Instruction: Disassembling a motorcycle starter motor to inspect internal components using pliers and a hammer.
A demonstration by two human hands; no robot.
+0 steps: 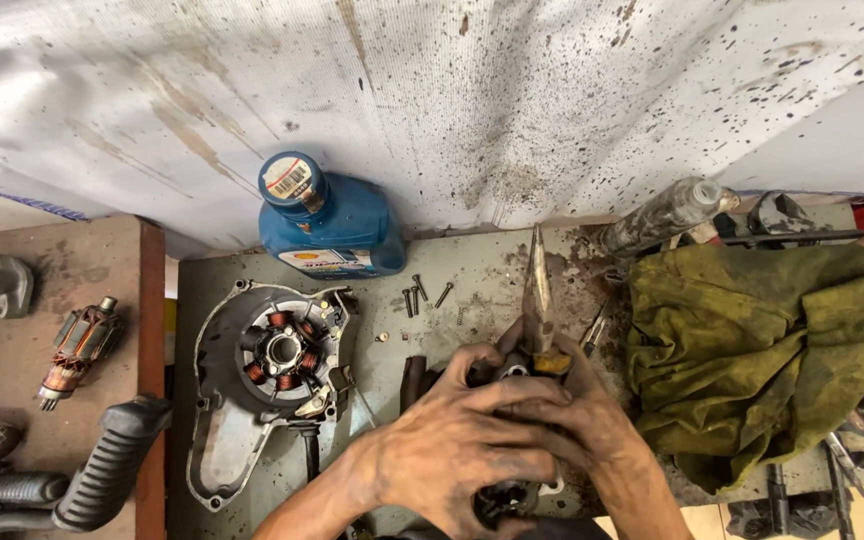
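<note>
Both greasy hands, left hand (447,445) over right hand (577,425), are clamped together around a small dark engine part (508,497) at six o'clock on the metal bench (482,270), long-nose pliers (537,300) jutting toward twelve. Loose screws (420,293) lie just beyond; a stator cover (267,375) sits at nine, a blue oil bottle (327,220) at eleven, a green rag (762,350) at three.

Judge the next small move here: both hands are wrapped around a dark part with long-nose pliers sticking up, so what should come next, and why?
Probably a slow squeeze and turn of the long-nose pliers. The left hand and right hand overlap on a small dark part, hiding it, so I cannot tell what the tips engage. Loose screws lie close behind, so keeping the move small seems wise.
</note>
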